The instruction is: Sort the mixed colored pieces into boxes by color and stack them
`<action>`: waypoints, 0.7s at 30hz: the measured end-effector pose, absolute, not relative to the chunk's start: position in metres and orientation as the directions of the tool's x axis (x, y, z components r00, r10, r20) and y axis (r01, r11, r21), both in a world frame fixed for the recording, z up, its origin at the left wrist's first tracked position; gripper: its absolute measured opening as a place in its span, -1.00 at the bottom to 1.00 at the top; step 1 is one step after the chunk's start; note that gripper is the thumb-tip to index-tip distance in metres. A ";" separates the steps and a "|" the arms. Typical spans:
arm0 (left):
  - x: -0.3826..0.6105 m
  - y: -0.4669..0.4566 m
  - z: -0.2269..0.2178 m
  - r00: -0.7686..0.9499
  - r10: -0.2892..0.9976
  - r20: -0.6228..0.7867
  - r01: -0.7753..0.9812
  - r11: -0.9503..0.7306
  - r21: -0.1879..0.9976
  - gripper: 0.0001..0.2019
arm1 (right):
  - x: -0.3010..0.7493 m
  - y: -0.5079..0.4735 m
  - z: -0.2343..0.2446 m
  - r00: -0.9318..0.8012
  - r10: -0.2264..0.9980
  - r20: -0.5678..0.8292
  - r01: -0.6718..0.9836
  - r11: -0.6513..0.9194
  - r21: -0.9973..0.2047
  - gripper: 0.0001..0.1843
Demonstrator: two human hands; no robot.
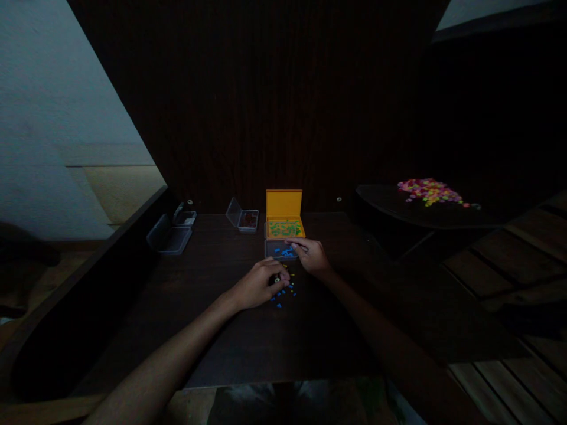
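Small blue pieces (279, 306) and yellow ones (293, 275) lie scattered on the dark table, too small to name by kind. Over them rests my left hand (259, 284), its fingers curled in with thumb and forefinger close together; what they may hold is hidden. My right hand (313, 257) is closed in a pinch above the right part of a shallow clear box (270, 256) that contains blue pieces (286, 252). I cannot make out what sits between its fingertips. Directly behind stands an open orange box (284, 203) with many green pieces (283, 228) in it.
To the left are an open clear case (249, 219) with dark reddish contents, a larger open clear case (175, 241) and a small case (185, 218) with something white. Colourful beads or similar bits (432, 192) are heaped on a curved side shelf (385, 198). A dark panel (266, 106) rises behind.
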State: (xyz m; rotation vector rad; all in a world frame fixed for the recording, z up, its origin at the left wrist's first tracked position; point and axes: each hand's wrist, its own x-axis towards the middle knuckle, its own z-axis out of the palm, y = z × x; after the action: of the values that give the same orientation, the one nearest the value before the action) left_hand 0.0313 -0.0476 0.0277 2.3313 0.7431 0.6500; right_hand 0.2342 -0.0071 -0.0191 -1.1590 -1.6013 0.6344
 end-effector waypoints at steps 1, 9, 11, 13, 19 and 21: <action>0.031 -0.047 0.028 0.702 0.660 0.268 0.346 -0.645 0.682 -0.90 | 0.235 -0.008 -0.018 -0.014 0.900 0.436 0.380 0.409 -0.830 -0.75; 0.030 -0.034 0.023 0.405 0.902 0.154 0.173 -0.240 0.955 -0.74 | 0.231 -0.030 0.003 -0.030 0.788 0.615 0.469 0.554 -0.687 -0.77; 0.030 -0.031 0.023 0.360 0.930 0.082 0.048 -0.106 0.993 -0.65 | 0.227 -0.039 0.006 -0.103 0.773 0.626 0.470 0.593 -0.654 -0.79; 0.030 -0.029 0.022 0.331 0.943 0.024 -0.065 -0.003 0.998 -0.59 | 0.222 -0.047 0.007 -0.182 0.763 0.620 0.447 0.626 -0.640 -0.79; 0.032 -0.030 0.021 0.307 0.948 -0.080 -0.213 0.150 0.965 -0.52 | 0.212 -0.051 0.009 -0.192 0.784 0.590 0.432 0.607 -0.667 -0.77; 0.032 -0.031 0.020 0.307 0.947 -0.089 -0.227 0.164 0.960 -0.51 | 0.212 -0.051 0.010 -0.177 0.787 0.590 0.420 0.603 -0.678 -0.77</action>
State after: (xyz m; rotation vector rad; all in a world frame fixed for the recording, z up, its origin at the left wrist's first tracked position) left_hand 0.0321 -0.0306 0.0198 1.0602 0.8701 1.0090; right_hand 0.2117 -0.0507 0.0098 -0.9819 -1.8034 0.4471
